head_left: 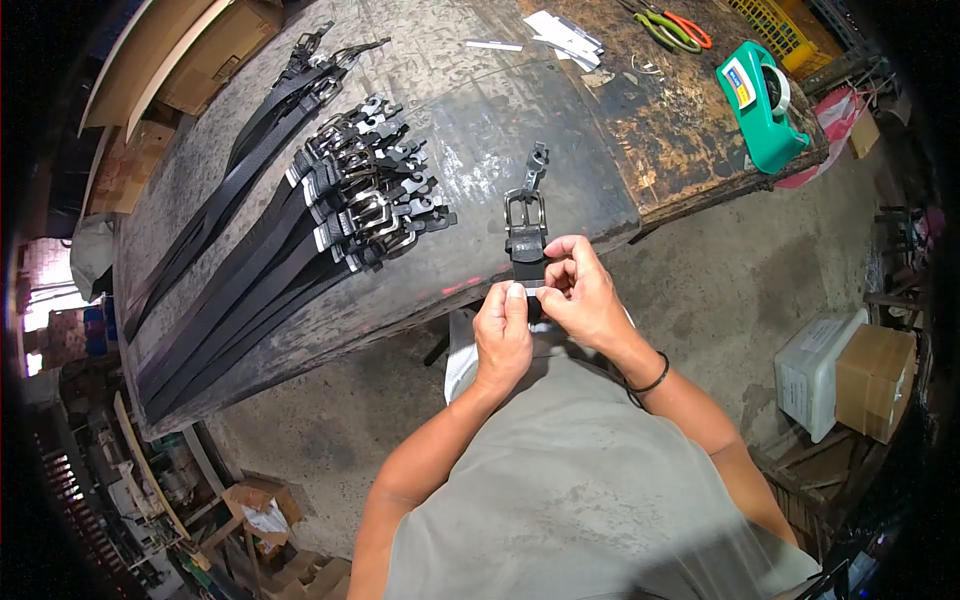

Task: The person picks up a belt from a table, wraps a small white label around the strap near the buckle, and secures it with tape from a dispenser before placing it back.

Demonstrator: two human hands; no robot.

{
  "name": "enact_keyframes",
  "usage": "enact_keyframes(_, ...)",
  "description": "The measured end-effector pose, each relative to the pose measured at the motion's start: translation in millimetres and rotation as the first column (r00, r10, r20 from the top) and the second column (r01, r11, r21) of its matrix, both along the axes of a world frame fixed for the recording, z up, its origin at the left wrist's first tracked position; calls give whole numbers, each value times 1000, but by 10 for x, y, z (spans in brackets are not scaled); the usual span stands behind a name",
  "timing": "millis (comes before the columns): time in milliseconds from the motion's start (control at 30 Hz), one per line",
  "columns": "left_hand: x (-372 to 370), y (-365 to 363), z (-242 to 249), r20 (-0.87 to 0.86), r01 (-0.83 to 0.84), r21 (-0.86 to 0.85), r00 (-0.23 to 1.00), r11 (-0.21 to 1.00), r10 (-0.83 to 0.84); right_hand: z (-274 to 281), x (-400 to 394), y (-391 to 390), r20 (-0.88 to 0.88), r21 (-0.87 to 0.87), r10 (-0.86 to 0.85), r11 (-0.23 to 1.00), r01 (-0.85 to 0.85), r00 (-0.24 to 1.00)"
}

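A black belt [527, 246] lies over the near edge of the table, its metal buckle [525, 210] flat on the top and a small hanger [537, 165] beyond the buckle. Just below the buckle, a white paper band [533, 291] crosses the strap. My left hand [503, 330] pinches the strap and band from the left, thumb on top. From the right, my right hand [583, 295] has its thumb and index finger closed at the band, with the other fingers curled. The lower strap is hidden behind my hands.
Several buckled black belts [370, 190] lie in a bundle at left, with more belts [270, 110] behind. At the right stand a green tape dispenser [765, 110], pliers [672, 30] and white paper strips [565, 38]. Boxes [875, 380] sit on the right.
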State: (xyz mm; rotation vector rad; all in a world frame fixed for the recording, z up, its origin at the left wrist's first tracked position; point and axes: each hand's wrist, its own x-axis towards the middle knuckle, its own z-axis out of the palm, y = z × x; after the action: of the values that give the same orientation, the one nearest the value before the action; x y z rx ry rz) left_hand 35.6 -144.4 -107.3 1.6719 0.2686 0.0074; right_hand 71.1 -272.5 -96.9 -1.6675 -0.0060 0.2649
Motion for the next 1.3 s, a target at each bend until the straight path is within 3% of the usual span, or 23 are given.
enact_keyframes(133,-9,-15,-12,-19,0,-13,1000,1000,0,23,7,-2,6,-15,-8,1000,8,1000)
enact_keyframes(200,-26,-11,-18,-24,13,-14,1000,1000,-14,126,38,-2,-148,0,-19,1000,19,989)
enact_keyframes(267,-25,-14,-4,-29,27,-15,999,1000,-27,258,67,-19,-192,-17,1,1000,-4,981)
enact_keyframes(333,-6,-31,37,-29,2,-125,1000,992,-5,215,60,-15,-235,-32,20,999,-29,972)
enact_keyframes(400,10,-29,-3,-37,-7,-200,999,980,-1,-21,15,7,0,127,-119,985,118,993)
enact_keyframes(433,24,-25,-14,-43,-19,-274,999,962,8,-62,-2,-23,2,129,-112,985,111,994)
enact_keyframes(500,26,-20,19,-60,-34,-285,998,958,18,-104,-86,-108,293,-134,-98,981,142,951)
enact_keyframes(533,24,-23,42,-77,-40,-297,997,954,18,-55,-153,-116,292,-135,-91,981,136,952)
enact_keyframes(633,36,-20,80,-57,-30,-279,998,960,15,0,-363,-165,370,-256,175,963,-81,912)
enact_keyframes(733,40,-28,110,-57,-32,-240,998,970,19,-23,-448,-92,376,-228,241,960,-162,895)
enact_keyframes(800,42,-20,38,-60,-33,-234,998,972,19,-105,-444,-116,315,-250,304,940,-231,899)
enact_keyframes(933,63,-39,-12,-62,-62,-314,997,948,45,-158,-437,-117,206,-90,359,933,-348,910)
enact_keyframes(1000,63,-46,-45,-58,-61,-330,997,942,44,-141,-434,-125,113,129,364,917,-376,925)
enact_keyframes(1033,59,-46,-52,-61,-58,-346,997,936,39,-124,-441,-121,113,130,365,917,-378,924)
enact_keyframes(1100,63,-43,-2,-54,-58,-340,998,939,43,-96,-481,-106,41,414,368,840,-351,929)
enact_keyframes(1133,69,-39,27,-44,-57,-334,998,941,45,-138,-494,-121,38,417,367,839,-349,929)
enact_keyframes(1200,66,-6,-41,-42,-53,-342,998,938,42,-222,-488,-188,179,157,394,893,-422,901)
enact_keyframes(1233,68,7,-61,-36,-50,-352,999,935,40,-209,-447,-243,179,158,395,893,-423,901)
enact_keyframes(1300,57,-12,-6,-56,-28,-415,998,910,5,-111,-284,-346,34,111,355,928,-356,934)
